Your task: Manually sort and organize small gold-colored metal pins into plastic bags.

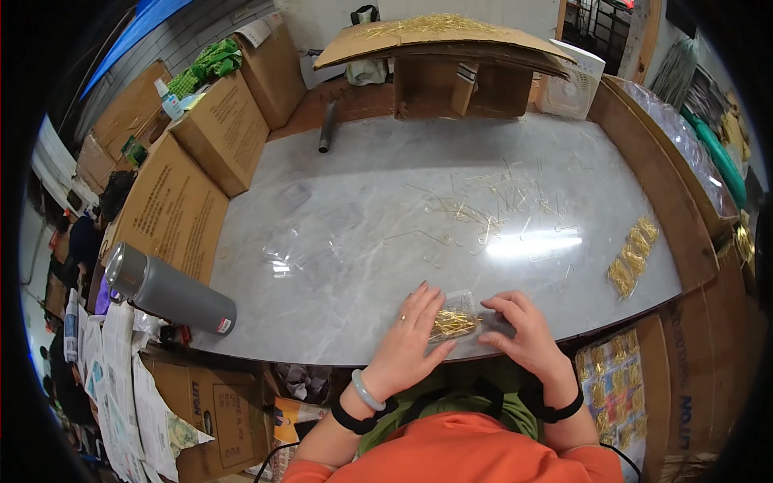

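At the near edge of a grey marbled table, the person's two bare hands meet around a small clear plastic pack holding a bundle of gold wire hooks. The left hand lies along the pack's left side, its fingers stretched out close together and its thumb by the near edge; whether they press or grip it cannot be told. The right hand is at the pack's right end, fingers bent and thumb set apart from them; whether clear plastic is pinched there cannot be told either. Beyond the hands, loose gold hooks are scattered over the tabletop, and clear plastic pieces lie to the left. A strip of filled packs rests near the right edge. A grey bottle leans at the left, beside cardboard boxes. At the far side, a cardboard shelf carries a heap of gold wire pieces on top.
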Demonstrator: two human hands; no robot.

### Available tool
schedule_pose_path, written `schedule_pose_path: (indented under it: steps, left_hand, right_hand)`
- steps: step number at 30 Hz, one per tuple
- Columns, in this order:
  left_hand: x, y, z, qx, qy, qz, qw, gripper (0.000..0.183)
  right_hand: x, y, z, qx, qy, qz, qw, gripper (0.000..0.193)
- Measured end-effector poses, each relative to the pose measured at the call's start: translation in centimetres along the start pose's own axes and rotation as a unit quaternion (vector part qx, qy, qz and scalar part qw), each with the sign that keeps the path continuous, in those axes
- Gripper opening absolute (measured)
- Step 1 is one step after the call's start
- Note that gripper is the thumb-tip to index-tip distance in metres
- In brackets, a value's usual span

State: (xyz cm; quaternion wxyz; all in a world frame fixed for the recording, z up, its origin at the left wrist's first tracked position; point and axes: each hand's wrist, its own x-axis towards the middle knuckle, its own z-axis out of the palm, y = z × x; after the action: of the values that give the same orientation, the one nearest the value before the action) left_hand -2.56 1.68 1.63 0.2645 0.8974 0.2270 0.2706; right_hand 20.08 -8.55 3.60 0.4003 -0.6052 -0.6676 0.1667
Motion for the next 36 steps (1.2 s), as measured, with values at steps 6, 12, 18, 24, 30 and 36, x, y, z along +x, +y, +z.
schedule_pose_path:
  steps: [6, 12, 18, 24, 30, 36]
  left_hand:
    - [-0.3, 0.0, 1.1, 0.042, 0.007, 0.005, 0.999, 0.066]
    - [0.1, 0.5, 0.8, 0.016, 0.017, 0.015, 1.0, 0.067]
    - [-0.1, 0.2, 0.9, 0.013, 0.017, 0.014, 1.0, 0.065]
    - [-0.3, 0.6, 1.0, 0.072, 0.023, 0.018, 0.997, 0.057]
    - [-0.4, 0.5, 1.0, 0.067, 0.001, 0.018, 0.998, 0.055]
    - [-0.4, 0.4, 1.1, 0.039, 0.024, 0.012, 0.999, 0.063]
  right_hand:
    - [0.5, -0.3, 2.0, -0.002, 0.107, 0.021, 0.994, 0.012]
    - [1.2, -0.9, 2.8, 0.016, 0.089, 0.062, 0.994, 0.012]
    - [2.2, -0.5, 1.7, -0.017, 0.097, 0.033, 0.995, 0.018]
    - [4.0, -0.7, 2.0, -0.074, 0.041, 0.025, 0.996, 0.016]
    - [3.3, -0.6, 2.6, -0.028, 0.119, 0.064, 0.99, 0.008]
    - [1.7, 0.8, 4.8, 0.098, 0.242, 0.128, 0.957, 0.007]
